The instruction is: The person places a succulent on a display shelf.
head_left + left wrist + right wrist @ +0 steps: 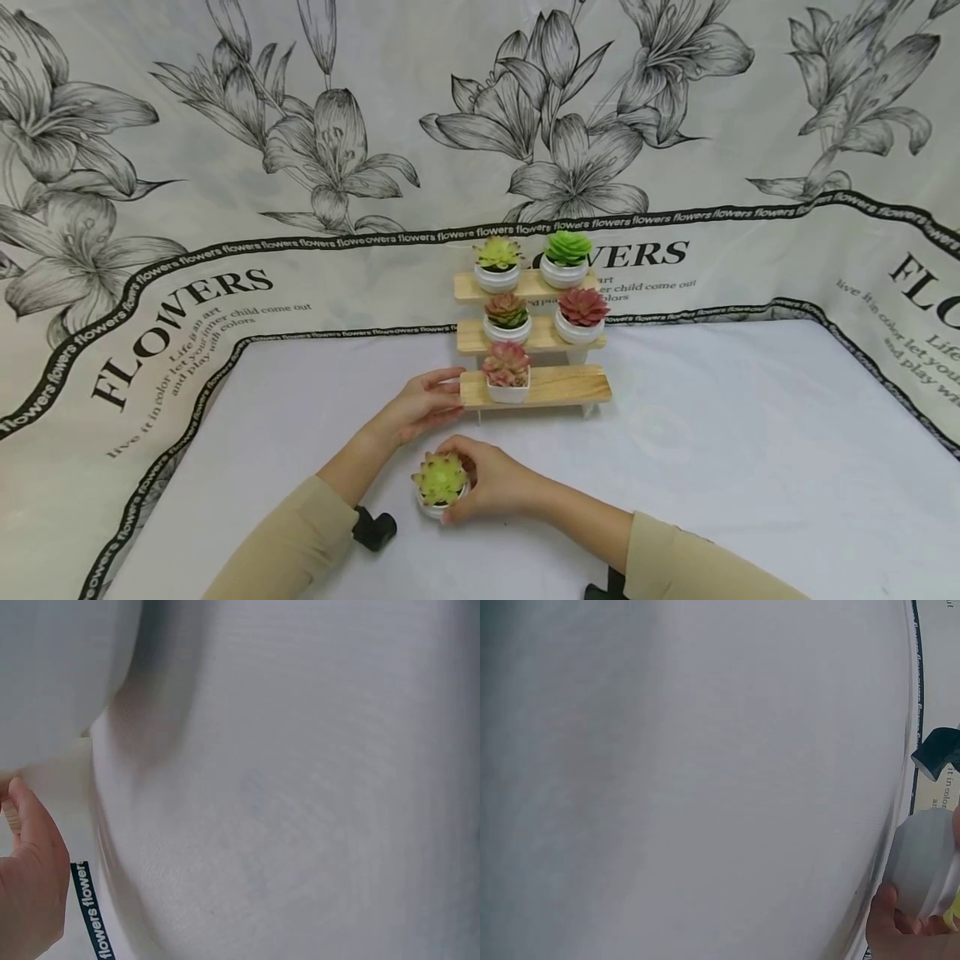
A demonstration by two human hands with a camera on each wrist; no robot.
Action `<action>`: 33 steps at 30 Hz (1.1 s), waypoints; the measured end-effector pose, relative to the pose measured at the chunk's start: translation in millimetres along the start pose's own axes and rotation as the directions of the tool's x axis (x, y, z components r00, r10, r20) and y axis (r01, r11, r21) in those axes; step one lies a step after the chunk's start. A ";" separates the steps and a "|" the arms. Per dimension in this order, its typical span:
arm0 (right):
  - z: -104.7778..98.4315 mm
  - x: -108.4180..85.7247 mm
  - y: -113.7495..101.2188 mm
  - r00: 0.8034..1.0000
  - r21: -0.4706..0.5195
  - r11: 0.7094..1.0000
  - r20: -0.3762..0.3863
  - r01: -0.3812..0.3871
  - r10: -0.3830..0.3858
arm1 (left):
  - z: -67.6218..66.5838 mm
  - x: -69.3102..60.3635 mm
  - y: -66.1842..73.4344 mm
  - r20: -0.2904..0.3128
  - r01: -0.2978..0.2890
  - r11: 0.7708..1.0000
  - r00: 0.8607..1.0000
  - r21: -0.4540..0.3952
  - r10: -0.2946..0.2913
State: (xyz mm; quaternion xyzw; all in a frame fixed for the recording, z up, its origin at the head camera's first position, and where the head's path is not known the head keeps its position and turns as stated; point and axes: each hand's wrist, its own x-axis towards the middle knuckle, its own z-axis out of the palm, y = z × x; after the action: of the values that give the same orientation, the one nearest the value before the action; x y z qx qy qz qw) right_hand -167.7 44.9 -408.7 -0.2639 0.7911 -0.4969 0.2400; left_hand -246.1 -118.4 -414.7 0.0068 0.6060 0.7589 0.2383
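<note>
In the head view my right hand (498, 483) grips a white round pot (433, 510) with a yellow-green succulent (440, 477), in front of a three-tier wooden stand (562, 386). The pot's pale side (922, 859) also shows in the right wrist view, between thumb and fingers. My left hand (420, 407) holds the left end of the stand's lowest plank; in the left wrist view the hand (34, 877) is partly cut off by the frame's edge. On that plank sits a pink succulent (507, 364) in a square white pot, left of centre.
The middle tier bears a reddish-green succulent (506, 310) and a red succulent (582, 307). On the top tier are a yellow-green succulent (497, 252) and a bright green succulent (567, 247). A flower-printed cloth (360, 287) rises behind the white tabletop (720, 433).
</note>
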 end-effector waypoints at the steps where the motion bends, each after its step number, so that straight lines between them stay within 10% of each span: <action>1: -1.6 -1.7 0.6 1.000 -0.001 1.000 -0.005 -0.004 0.004 | 0.0 0.3 -0.4 0.000 0.002 1.000 1.000 0.000 -0.002; 33: -72.3 -69.6 -14.6 0.988 0.116 0.993 -0.148 -0.035 0.052 | 0.8 2.3 -3.5 -0.007 -0.007 0.999 1.000 -0.039 0.007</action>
State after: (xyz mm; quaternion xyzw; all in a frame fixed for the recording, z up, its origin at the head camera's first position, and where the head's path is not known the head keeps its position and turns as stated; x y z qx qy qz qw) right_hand -159.7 132.8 -358.9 -0.1944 0.7832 -0.5539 0.2050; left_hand -246.7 -116.2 -418.3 0.0017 0.5918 0.7715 0.2334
